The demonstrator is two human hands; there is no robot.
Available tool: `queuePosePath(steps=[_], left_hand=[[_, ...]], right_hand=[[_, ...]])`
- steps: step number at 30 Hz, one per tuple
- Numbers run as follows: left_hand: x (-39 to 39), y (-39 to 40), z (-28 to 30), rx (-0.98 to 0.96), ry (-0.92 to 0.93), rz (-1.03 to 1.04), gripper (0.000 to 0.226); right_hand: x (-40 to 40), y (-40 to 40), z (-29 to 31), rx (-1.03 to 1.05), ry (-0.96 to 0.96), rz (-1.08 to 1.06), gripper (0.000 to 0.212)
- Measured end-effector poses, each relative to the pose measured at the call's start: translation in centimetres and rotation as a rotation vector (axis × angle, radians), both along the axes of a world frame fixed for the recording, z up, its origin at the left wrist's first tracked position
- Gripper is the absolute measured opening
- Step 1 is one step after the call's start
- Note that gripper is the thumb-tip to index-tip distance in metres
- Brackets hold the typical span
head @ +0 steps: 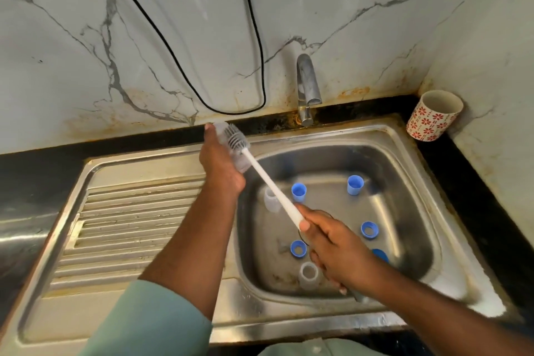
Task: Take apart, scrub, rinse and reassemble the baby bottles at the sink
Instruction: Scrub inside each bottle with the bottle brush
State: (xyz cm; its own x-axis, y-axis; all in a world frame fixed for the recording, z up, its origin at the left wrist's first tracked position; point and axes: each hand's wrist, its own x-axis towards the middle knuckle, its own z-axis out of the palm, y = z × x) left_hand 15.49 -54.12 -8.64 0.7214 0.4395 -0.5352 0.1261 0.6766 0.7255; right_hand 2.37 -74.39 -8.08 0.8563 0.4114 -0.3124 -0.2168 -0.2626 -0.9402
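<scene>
Bottle (231, 150) gripped in left hand (221, 165), right hand (332, 246) clutching brush (268, 179); blue caps (298, 191) in sink (404, 153).

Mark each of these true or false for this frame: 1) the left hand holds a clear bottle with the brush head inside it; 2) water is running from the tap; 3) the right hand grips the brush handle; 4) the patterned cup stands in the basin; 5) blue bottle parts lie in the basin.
1) True: the left hand holds the clear bottle with the brush head inside.
2) False: no stream shows below the tap.
3) True: the right hand grips the handle.
4) False: the patterned cup stands on the counter corner, outside the basin.
5) True: blue caps and rings lie there.
</scene>
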Motion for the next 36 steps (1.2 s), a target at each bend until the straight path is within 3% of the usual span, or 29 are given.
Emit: queuePosePath(steps=[3, 8, 12, 16, 19, 26, 29, 33, 36], left_hand=[[-0.2, -2.1, 0.4, 0.068, 0.026, -0.035, 0.049], [0.4, 0.7, 0.8, -0.041, 0.024, 0.104, 0.048], [0.1, -0.4, -0.6, -0.022, 0.037, 0.001, 0.065], [0.4, 1.1, 0.1, -0.094, -0.007, 0.018, 0.059], [0.1, -0.1, -0.5, 0.029, 0.053, -0.011, 0.057], [0.4, 0.5, -0.6, 0.063, 0.044, 0.098, 0.06], [-0.1, -1.8, -1.4, 0.092, 0.073, 0.048, 0.053], [0.3, -0.8, -0.5, -0.076, 0.009, 0.036, 0.043], [0.3, 0.1, -0.9, -0.094, -0.007, -0.071, 0.056]], right_hand=[[2.3, 1.1, 0.2, -0.016, -0.025, -0.033, 0.034], [-0.2, -0.5, -0.4, -0.035, 0.012, 0.002, 0.038], [2.4, 0.9, -0.4, -0.057, -0.036, -0.049, 0.035], [0.7, 0.1, -0.7, -0.056, -0.002, -0.003, 0.037], [1.2, 0.7, -0.2, -0.045, -0.003, -0.029, 0.038], [-0.6, 0.3, 0.1, 0.026, 0.05, -0.031, 0.035], [1.3, 1.0, 0.2, 0.0, 0.035, -0.086, 0.033], [1.1, 0.3, -0.1, -0.043, 0.005, -0.061, 0.035], [-0.3, -0.6, 0.2, -0.007, 0.062, -0.054, 0.035]])
